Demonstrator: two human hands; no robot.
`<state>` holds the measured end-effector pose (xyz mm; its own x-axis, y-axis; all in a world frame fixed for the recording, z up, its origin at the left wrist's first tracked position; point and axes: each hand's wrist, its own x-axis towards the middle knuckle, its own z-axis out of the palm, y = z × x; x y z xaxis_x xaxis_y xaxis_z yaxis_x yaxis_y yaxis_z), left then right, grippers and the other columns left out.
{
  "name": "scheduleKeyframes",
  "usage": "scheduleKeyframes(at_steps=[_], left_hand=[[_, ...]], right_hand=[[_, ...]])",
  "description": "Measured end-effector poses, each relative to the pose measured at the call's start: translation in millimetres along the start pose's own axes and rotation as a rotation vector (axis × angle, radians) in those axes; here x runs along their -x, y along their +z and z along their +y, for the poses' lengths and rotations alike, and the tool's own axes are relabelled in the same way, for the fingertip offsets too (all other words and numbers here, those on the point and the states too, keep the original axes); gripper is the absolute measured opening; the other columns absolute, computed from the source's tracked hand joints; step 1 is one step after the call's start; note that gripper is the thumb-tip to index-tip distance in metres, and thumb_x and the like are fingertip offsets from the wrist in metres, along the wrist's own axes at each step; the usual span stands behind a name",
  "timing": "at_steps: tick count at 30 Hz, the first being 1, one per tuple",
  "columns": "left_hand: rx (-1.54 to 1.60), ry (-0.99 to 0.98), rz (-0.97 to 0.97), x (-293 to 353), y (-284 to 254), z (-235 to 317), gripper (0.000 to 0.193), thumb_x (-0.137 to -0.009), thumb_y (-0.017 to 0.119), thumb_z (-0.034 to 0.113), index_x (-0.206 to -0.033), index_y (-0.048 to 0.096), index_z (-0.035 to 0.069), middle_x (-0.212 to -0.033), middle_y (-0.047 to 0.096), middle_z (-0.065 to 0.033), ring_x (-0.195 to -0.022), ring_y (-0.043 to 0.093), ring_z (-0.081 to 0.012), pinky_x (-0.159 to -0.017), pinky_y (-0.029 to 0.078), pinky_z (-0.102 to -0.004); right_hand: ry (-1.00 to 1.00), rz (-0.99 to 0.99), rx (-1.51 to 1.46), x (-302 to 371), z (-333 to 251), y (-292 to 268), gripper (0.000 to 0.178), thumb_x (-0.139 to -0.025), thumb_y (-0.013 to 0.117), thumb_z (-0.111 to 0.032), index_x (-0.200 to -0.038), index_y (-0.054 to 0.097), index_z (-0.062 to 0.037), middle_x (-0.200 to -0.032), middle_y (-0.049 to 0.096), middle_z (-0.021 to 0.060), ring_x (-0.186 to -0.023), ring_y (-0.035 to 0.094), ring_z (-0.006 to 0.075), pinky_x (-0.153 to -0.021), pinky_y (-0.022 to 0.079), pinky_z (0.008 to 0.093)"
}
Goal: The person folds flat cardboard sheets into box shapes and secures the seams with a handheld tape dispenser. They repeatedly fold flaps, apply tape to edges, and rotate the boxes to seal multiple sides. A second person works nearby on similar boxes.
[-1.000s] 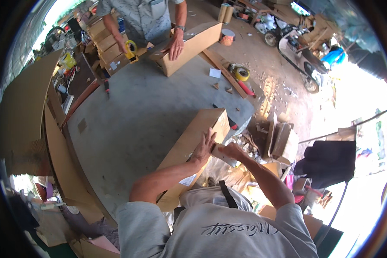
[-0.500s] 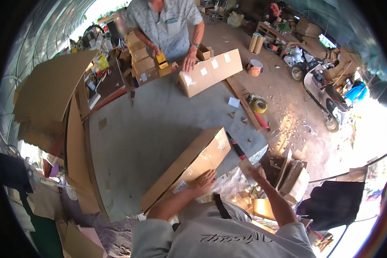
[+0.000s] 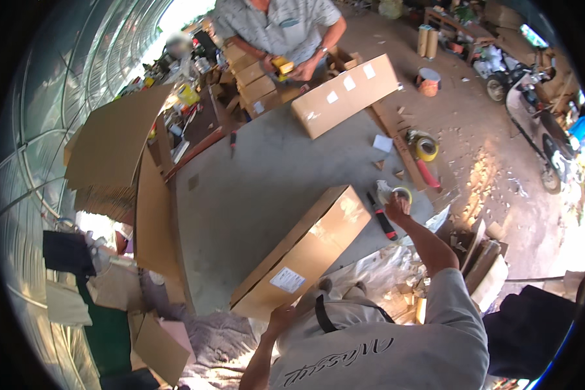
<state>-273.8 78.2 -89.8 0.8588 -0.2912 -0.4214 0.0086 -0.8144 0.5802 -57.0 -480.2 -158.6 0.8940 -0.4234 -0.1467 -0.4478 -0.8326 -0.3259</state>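
Note:
A long cardboard box (image 3: 312, 247) lies slantwise on the near part of the grey table (image 3: 240, 195), a white label on its side. My left hand (image 3: 281, 320) is closed at the box's near lower edge, its fingers partly hidden. Beyond the right side of the box, my right hand (image 3: 398, 209) is closed on a roll of clear tape (image 3: 403, 194) at the tabletop. Between the box and that hand lies a red-and-black utility knife (image 3: 383, 218).
Across the table a person (image 3: 283, 39) holds a yellow tool (image 3: 282, 65) behind another long box (image 3: 348, 94). At the right edge are a yellow tape roll (image 3: 426, 148) and a wooden strip (image 3: 396, 146). Cardboard sheets (image 3: 117, 143) lean at the left.
My right hand has moved from beside the table onto its right edge. My left hand has slid down the box, uncovering its label. The other person's hands have come together around the yellow tool.

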Motion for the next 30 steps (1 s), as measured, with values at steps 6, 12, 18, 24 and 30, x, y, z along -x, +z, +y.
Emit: scheduleKeyframes(at_steps=[6,12,18,24,30], left_hand=[[0.702,-0.324,0.600,114,60,-149,0.026,-0.100,0.059,0.026,-0.116,0.071,0.008,-0.108,0.075,-0.0082,-0.093,0.072,-0.0211,-0.075,0.056,-0.0382],[1.289,-0.460,0.885,39,-1,-118,0.060,-0.109,0.047,0.051,-0.152,0.045,0.009,-0.150,0.054,-0.0098,-0.134,0.054,-0.0237,-0.112,0.041,-0.0413],[1.251,-0.383,0.950,-2,-7,-144,0.080,-0.104,0.046,0.068,-0.151,0.046,0.004,-0.147,0.055,-0.0095,-0.133,0.051,-0.0247,-0.115,0.037,-0.0387],[1.109,-0.294,0.916,-22,-49,-149,0.066,-0.107,0.048,0.061,-0.130,0.062,0.001,-0.111,0.061,-0.0036,-0.099,0.051,-0.0172,-0.092,0.043,-0.0342],[1.362,-0.295,0.897,-45,-58,-210,0.063,-0.104,0.057,0.058,-0.133,0.063,0.002,-0.115,0.062,-0.0014,-0.101,0.053,-0.0136,-0.093,0.043,-0.0313]], right_hand=[[-0.184,0.516,0.124,26,-44,-27,0.048,-0.085,0.069,-0.032,-0.119,0.060,-0.0003,-0.107,0.071,0.0190,-0.106,0.065,0.0395,-0.098,0.046,0.0512],[-0.166,-0.257,-1.023,-16,-65,-7,0.061,-0.103,0.048,-0.059,-0.108,0.060,0.0011,-0.104,0.064,0.0213,-0.099,0.062,0.0423,-0.086,0.046,0.0483],[-0.243,0.097,-0.776,20,-98,22,0.056,-0.102,0.054,-0.058,-0.113,0.060,-0.0031,-0.115,0.060,0.0172,-0.110,0.058,0.0342,-0.098,0.042,0.0430],[-0.127,0.076,-1.112,79,-79,14,0.061,-0.103,0.058,-0.054,-0.133,0.059,-0.0011,-0.121,0.065,0.0118,-0.113,0.059,0.0259,-0.102,0.043,0.0407],[0.185,-0.171,-1.104,171,-73,-24,0.062,-0.104,0.055,-0.056,-0.136,0.061,-0.0025,-0.119,0.066,0.0052,-0.110,0.060,0.0161,-0.097,0.046,0.0341]])
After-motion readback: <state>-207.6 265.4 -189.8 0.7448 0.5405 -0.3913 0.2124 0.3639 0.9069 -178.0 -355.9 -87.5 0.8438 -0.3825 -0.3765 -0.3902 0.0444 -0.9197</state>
